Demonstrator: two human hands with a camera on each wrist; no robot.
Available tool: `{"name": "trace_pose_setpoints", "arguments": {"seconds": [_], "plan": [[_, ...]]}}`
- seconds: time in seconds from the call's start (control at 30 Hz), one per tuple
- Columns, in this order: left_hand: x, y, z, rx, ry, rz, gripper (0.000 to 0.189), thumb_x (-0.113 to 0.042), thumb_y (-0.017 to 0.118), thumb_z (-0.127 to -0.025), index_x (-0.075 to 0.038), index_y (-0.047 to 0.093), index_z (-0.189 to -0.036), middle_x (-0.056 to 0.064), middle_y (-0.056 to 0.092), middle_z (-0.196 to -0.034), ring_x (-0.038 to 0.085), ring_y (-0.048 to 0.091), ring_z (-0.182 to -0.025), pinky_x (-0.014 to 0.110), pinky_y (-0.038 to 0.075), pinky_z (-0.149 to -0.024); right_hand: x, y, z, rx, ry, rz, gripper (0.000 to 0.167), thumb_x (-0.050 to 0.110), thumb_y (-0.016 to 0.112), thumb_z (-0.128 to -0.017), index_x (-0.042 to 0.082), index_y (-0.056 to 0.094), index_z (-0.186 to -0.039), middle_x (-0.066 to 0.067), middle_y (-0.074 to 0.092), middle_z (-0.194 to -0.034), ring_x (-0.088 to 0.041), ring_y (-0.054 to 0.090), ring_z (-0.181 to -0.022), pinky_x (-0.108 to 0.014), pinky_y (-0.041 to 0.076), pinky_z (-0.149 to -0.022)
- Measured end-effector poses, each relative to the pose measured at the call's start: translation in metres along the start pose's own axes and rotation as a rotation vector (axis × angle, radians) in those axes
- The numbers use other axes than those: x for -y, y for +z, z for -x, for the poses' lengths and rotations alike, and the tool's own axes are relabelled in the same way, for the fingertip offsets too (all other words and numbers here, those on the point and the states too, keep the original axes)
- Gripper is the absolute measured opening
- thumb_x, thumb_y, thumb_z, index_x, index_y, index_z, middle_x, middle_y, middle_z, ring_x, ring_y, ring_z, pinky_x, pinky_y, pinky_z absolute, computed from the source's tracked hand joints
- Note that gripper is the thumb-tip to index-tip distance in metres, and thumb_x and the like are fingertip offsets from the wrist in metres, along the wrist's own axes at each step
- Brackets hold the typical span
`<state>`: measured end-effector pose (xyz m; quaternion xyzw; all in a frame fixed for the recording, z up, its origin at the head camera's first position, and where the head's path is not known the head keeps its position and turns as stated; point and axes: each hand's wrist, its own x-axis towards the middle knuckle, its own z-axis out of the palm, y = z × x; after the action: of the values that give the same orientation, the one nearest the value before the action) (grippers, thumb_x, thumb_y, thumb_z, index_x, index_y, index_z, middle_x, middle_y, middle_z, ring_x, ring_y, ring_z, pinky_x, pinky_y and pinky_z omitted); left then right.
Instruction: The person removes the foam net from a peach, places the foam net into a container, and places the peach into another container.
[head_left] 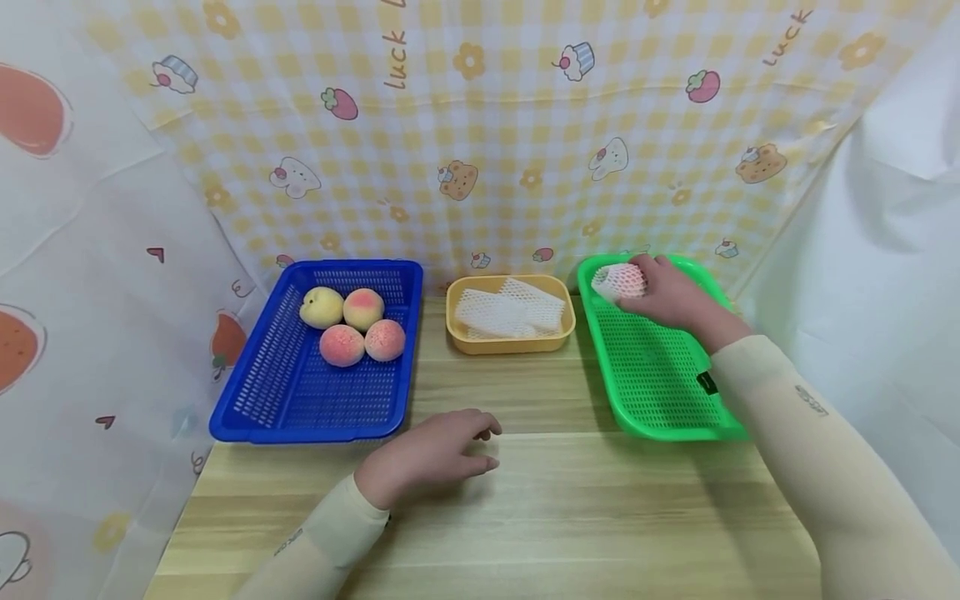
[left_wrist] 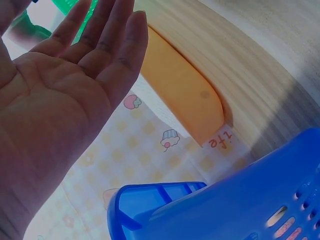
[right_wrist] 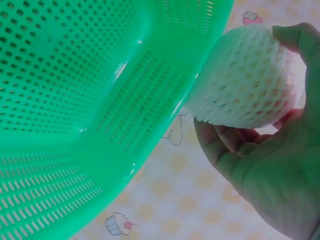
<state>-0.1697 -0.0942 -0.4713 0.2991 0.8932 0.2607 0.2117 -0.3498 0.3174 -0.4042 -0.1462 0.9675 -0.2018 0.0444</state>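
Observation:
My right hand (head_left: pixel 670 293) grips a peach in a white foam net (head_left: pixel 619 282) over the far left part of the green basket (head_left: pixel 626 400). In the right wrist view the netted peach (right_wrist: pixel 245 80) sits between thumb and fingers, beside the basket's rim. My left hand (head_left: pixel 433 450) hovers over the wooden table near the blue basket, holding nothing. Its fingers (left_wrist: pixel 125 45) look relaxed in the left wrist view. Several bare peaches (head_left: pixel 342 345) lie in the blue basket (head_left: pixel 300 435). White foam nets (head_left: pixel 510 312) lie in a small yellow basket (head_left: pixel 510 346).
The yellow basket stands between the blue basket on the left and the green one on the right. A checked cloth (head_left: pixel 495 125) hangs behind them. Wooden tabletop (head_left: pixel 570 508) stretches in front. A small black patch (head_left: pixel 707 382) shows at the green basket's right side.

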Motion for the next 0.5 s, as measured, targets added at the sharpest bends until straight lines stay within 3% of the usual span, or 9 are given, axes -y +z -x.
{"name": "trace_pose_setpoints", "arguments": {"seconds": [0.3,0.5], "plan": [[-0.001,0.0,0.002,-0.001,-0.003,0.001,0.044,-0.035,0.076,-0.107,-0.01,0.069,-0.142,0.009,0.074,-0.132,0.026,0.069,-0.124,0.047,0.056,-0.108,0.007,-0.001,0.01,-0.018,-0.031,0.033,0.086,0.051,0.076,-0.101,0.002,0.04,-0.163,-0.027,0.052,-0.136,-0.042,0.06,-0.109,-0.062,0.053,-0.088],[-0.001,0.0,0.003,-0.004,-0.002,0.008,0.044,-0.034,0.076,-0.106,-0.009,0.069,-0.141,0.01,0.074,-0.132,0.027,0.069,-0.124,0.048,0.055,-0.108,0.013,0.003,0.018,-0.047,-0.029,0.031,0.083,0.049,0.078,-0.1,0.005,0.043,-0.162,-0.022,0.053,-0.133,-0.037,0.06,-0.104,-0.055,0.054,-0.082]]}}
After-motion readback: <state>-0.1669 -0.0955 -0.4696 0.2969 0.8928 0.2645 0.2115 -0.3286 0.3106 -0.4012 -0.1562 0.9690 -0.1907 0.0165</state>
